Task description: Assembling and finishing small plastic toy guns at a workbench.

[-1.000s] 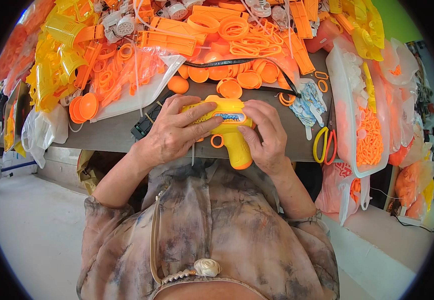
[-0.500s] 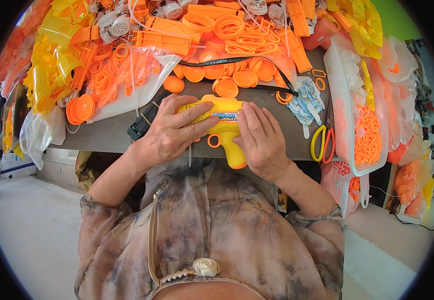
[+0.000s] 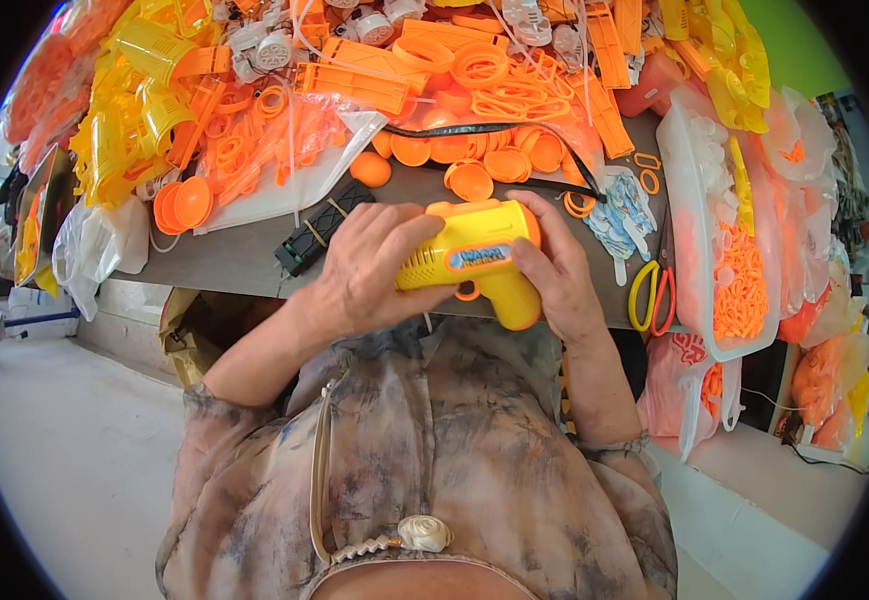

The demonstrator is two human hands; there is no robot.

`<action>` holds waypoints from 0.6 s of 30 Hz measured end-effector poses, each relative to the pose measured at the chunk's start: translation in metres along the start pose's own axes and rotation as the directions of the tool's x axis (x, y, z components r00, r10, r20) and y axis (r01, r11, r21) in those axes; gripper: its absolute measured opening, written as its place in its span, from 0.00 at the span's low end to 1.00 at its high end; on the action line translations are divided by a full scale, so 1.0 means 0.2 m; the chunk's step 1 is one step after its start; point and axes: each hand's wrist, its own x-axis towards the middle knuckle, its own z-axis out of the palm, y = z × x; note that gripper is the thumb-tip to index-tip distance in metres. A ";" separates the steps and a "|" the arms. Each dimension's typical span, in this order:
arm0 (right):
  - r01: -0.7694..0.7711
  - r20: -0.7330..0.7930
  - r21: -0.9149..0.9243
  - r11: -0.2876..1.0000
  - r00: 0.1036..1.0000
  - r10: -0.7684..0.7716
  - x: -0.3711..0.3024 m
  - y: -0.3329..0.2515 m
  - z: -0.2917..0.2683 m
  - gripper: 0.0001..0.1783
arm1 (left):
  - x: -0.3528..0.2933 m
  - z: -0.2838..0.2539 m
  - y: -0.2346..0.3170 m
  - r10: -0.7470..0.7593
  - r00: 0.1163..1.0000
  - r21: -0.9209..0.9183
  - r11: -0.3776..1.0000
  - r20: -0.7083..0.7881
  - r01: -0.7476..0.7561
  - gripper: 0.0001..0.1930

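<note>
Between my hands, just above the near edge of the table, is a yellow toy bubble gun (image 3: 470,237) with orange trim and a blue label on its side. My left hand (image 3: 370,262) is closed round its barrel end, thumb beneath and fingers over the top. Round the rear end and the top of the grip curls my right hand (image 3: 560,262), its thumb pressed on the side by the label. The grip hangs down, tilted to the right. An orange trigger (image 3: 467,291) shows partly beneath the barrel; my left hand hides the muzzle.
Orange cups (image 3: 472,181), orange rings and strips, and yellow half shells (image 3: 150,45) are heaped at the back. A black piece (image 3: 320,232) lies left of my left hand. At right are scissors (image 3: 652,298), a sticker sheet (image 3: 615,215) and a clear bin (image 3: 670,190) of orange parts.
The bubble gun has turned and tilted, with its side facing up more. My left hand has shifted its grip round the barrel; my right hand has moved from the side to round the rear end.
</note>
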 end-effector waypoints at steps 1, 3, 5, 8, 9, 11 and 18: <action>0.004 0.012 -0.002 1.000 1.000 -0.004 -0.01 -0.06 0.00 0.30 | 0.00 0.00 0.03 -0.005 1.000 0.010 1.000 -0.007 0.005 0.40; 0.093 0.088 -0.367 0.925 0.994 -0.065 -0.04 -0.14 -0.01 0.32 | 0.01 -0.02 0.08 -0.094 0.995 -0.106 0.990 0.021 0.096 0.41; 0.307 0.175 -0.531 0.790 0.952 -0.253 -0.08 -0.12 0.02 0.37 | 0.03 -0.08 0.12 -0.195 0.973 -0.193 0.957 0.127 0.217 0.44; 0.545 0.334 -0.574 0.611 0.837 -0.433 -0.08 -0.15 0.12 0.38 | 0.04 -0.18 0.14 -0.246 0.863 -0.456 0.767 0.441 0.452 0.44; 0.605 0.379 -0.568 0.557 0.794 -0.475 -0.07 -0.14 0.15 0.37 | 0.02 -0.20 0.14 -0.246 0.866 -0.454 0.770 0.436 0.448 0.44; 0.667 0.428 -0.555 0.498 0.742 -0.516 -0.05 -0.11 0.21 0.37 | -0.03 -0.25 0.14 -0.288 0.824 -0.361 0.793 0.489 0.491 0.39; 0.639 0.526 -0.390 0.663 0.745 -0.410 0.07 0.06 0.48 0.38 | -0.28 -0.44 0.11 -0.584 0.607 -0.327 0.519 0.539 0.790 0.38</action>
